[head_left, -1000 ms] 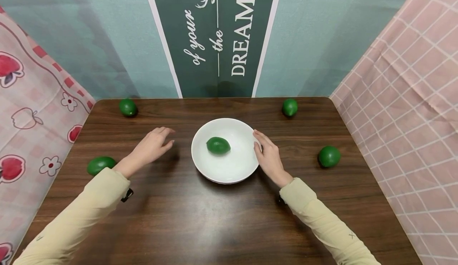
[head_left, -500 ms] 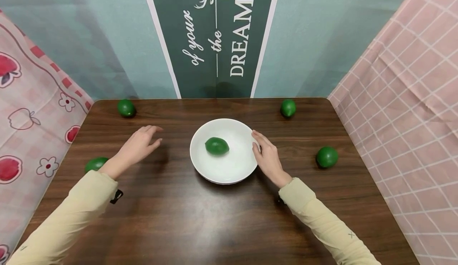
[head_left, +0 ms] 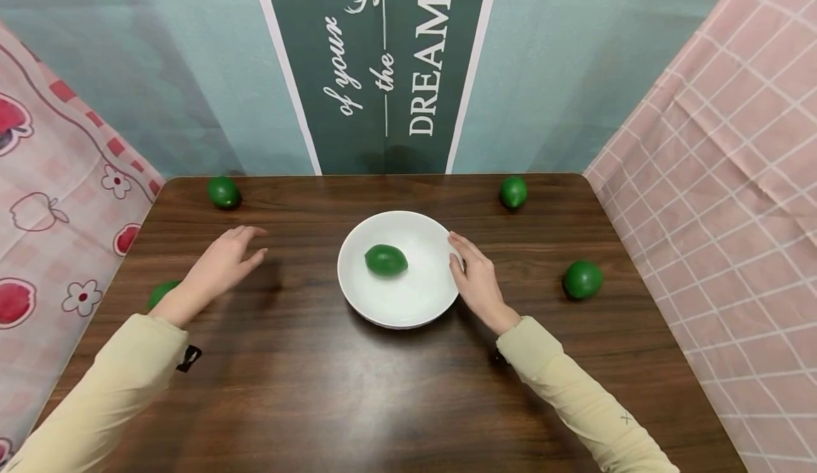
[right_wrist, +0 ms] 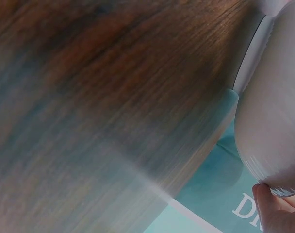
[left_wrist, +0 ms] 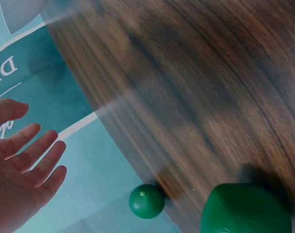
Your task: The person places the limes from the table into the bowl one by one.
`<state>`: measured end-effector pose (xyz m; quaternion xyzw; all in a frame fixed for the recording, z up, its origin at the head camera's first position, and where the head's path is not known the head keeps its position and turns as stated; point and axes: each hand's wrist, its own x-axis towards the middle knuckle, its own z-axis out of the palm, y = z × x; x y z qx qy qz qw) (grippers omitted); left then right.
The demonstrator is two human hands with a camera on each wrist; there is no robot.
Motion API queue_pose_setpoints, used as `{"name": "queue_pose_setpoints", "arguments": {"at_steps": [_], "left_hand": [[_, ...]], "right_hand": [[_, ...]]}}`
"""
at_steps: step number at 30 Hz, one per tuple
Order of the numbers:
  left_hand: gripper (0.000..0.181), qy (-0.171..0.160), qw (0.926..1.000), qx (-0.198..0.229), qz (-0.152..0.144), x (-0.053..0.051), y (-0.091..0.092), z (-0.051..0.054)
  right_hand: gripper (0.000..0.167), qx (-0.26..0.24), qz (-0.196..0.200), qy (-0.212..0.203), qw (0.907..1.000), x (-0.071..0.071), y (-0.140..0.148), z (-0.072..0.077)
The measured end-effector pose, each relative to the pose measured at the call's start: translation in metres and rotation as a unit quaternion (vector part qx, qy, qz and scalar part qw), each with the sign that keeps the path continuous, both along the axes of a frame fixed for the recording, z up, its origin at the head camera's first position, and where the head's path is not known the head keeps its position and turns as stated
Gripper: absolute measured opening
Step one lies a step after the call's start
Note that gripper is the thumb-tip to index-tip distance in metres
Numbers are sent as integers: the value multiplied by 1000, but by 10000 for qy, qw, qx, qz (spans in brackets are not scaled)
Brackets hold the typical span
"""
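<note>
A white bowl (head_left: 428, 296) stands mid-table with one green lime (head_left: 386, 260) lying inside it. My right hand (head_left: 480, 281) touches the bowl's right rim with its fingertips; the right wrist view has the bowl's outer side (right_wrist: 276, 107) beside the fingers (right_wrist: 271, 206). My left hand (head_left: 220, 264), fingers extended and holding nothing, hovers over the table left of the bowl. Under its wrist a second lime (head_left: 162, 293) is partly hidden. In the left wrist view the left hand (left_wrist: 28, 170) is off to the side of two limes, one large (left_wrist: 247, 211) and one small (left_wrist: 146, 201).
Another lime (head_left: 223, 192) lies at the back left corner and one (head_left: 513, 192) at the back right. A further lime (head_left: 582, 279) is on the right side. Cloth hangs behind the brown table (head_left: 370, 402) and along both sides.
My left hand has moved left, away from the bowl, and its wrist now covers more of the left lime. The right hand stays at the bowl's rim.
</note>
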<state>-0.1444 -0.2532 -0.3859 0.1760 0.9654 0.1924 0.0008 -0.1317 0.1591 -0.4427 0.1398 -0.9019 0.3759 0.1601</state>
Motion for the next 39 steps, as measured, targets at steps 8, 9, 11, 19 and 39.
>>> {"name": "queue_pose_setpoints", "arguments": {"at_steps": [8,9,11,19,39], "left_hand": [[33,-118,9999,-11,61,3,-11,2],[33,-131,9999,-16,79,3,-12,3],[34,-163,9998,-23,105,4,-15,3],[33,-183,9995,-130,230,5,-29,2],[37,-348,9983,-214,422,13,-68,-3]], "right_hand": [[33,17,-3,27,10000,0,-1,1],[33,18,-7,27,10000,0,0,1],[33,21,-11,35,10000,0,0,1],[33,-11,8,70,10000,1,0,1],[33,4,7,113,9999,0,-2,1]]}}
